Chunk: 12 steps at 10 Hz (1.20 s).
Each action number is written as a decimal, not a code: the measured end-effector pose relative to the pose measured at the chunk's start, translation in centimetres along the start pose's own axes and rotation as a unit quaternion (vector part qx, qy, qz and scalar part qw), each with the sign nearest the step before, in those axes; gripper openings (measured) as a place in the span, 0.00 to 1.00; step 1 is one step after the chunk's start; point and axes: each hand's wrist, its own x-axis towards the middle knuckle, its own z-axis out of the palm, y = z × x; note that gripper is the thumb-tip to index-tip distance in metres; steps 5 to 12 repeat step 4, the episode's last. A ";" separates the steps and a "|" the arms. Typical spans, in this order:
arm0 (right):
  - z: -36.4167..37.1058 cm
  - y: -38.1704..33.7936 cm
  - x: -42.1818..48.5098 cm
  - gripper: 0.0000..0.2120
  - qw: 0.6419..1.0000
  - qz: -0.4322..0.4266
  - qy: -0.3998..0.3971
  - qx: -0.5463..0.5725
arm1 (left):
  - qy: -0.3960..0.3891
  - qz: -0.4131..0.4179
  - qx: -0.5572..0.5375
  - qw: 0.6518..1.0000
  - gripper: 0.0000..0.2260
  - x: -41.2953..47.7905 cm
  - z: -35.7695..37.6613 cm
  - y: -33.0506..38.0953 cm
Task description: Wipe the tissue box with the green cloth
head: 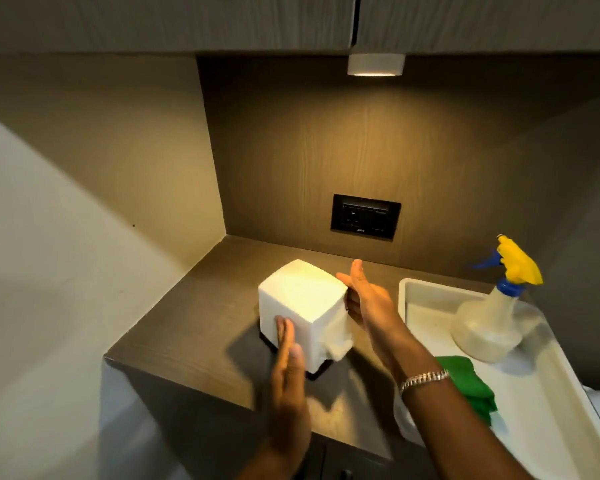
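A white cube-shaped tissue box [303,299] with a dark base stands on the brown counter, and a tissue hangs out at its right side. My left hand [288,355] lies flat against the box's near left face, fingers straight. The box's right side is touched by my right hand [361,299], with the thumb on the top edge and the fingers spread; a bracelet is on that wrist. The green cloth [471,386] lies folded in the white tray, right of my right forearm. Neither hand holds it.
The white tray [541,410] sits on the counter's right part and carries a clear spray bottle [492,323] with a yellow and blue trigger. A black socket plate [365,216] is on the back wall. A lamp shines under the overhead cabinet. The counter's left edge drops off beside a pale wall.
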 end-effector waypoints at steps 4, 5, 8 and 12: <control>8.1 -1.7 -10.6 0.39 0.991 -0.020 0.089 0.093 | -0.197 -0.113 -0.017 0.974 0.20 5.5 -5.6 7.7; 8.1 -1.7 -10.6 0.39 0.991 -0.020 0.089 0.093 | -0.197 -0.113 -0.017 0.974 0.20 5.5 -5.6 7.7; 8.1 -1.7 -10.6 0.39 0.991 -0.020 0.089 0.093 | -0.197 -0.113 -0.017 0.974 0.20 5.5 -5.6 7.7; 8.1 -1.7 -10.6 0.39 0.991 -0.020 0.089 0.093 | -0.197 -0.113 -0.017 0.974 0.20 5.5 -5.6 7.7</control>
